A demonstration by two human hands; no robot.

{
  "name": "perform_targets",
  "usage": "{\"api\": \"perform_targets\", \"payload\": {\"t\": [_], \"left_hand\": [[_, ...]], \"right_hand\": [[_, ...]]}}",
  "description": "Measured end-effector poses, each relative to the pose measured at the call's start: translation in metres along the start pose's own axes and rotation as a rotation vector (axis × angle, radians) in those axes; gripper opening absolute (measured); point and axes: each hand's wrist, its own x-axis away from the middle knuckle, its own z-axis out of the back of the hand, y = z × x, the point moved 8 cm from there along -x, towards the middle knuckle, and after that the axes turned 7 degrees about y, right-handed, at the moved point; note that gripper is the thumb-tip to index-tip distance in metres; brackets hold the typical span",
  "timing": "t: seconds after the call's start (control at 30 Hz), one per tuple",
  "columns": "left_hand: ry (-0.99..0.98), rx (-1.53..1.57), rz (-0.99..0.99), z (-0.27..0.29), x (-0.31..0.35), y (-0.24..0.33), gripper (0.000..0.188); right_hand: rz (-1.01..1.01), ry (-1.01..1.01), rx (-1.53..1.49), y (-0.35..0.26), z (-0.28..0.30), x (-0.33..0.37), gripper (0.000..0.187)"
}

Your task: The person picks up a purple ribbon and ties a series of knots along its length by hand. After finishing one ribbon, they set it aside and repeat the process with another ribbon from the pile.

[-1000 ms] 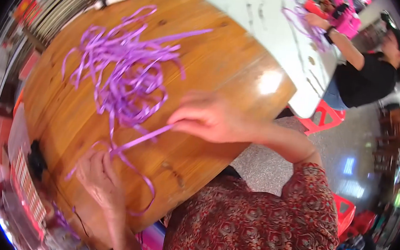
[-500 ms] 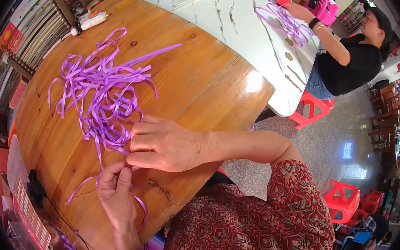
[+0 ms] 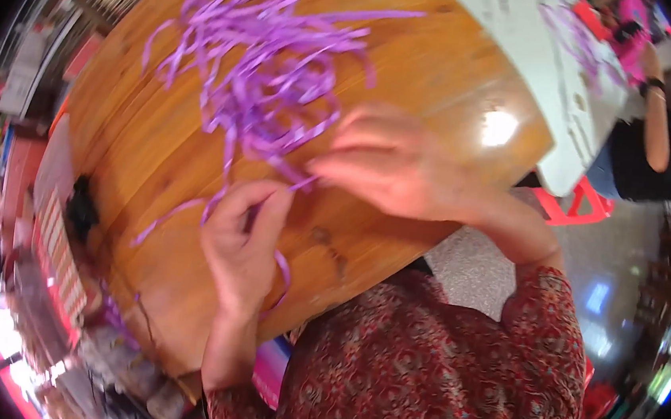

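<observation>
Pinching one purple ribbon (image 3: 303,182), left hand (image 3: 244,237) and right hand (image 3: 399,167) fingertips closed on it, one tangled heap (image 3: 271,76) beyond, one wooden table (image 3: 134,188)

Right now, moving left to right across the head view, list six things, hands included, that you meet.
Black object, left hand, purple ribbon between the hands, right hand, red stool, co-worker's black shirt.

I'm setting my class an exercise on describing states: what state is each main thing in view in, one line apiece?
Bare left hand: fingers curled, grip closed on ribbon
Bare right hand: fingertips pinched on ribbon, blurred
Narrow purple ribbon strand: held between both hands
Loose purple ribbon heap: tangled, lying on wood
Brown wooden table: shiny, reflecting light
Red plastic stool: upright, partly hidden
</observation>
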Motion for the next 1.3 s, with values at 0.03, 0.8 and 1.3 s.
{"api": "perform_targets", "payload": {"t": [0.03, 0.8, 1.3], "left_hand": [[0.041, -0.027, 0.020, 0.003, 0.000, -0.003, 0.003], [-0.088, 0.532, 0.167, -0.014, 0.004, -0.017, 0.014], [0.091, 0.421, 0.053, -0.011, 0.006, -0.023, 0.015]], "right_hand": [[-0.045, -0.021, -0.065, 0.003, -0.001, -0.001, 0.023], [-0.932, -0.154, -1.295, 0.017, -0.061, 0.024, 0.017], [-0.190, 0.243, -0.285, 0.001, -0.019, 0.007, 0.022]]}}
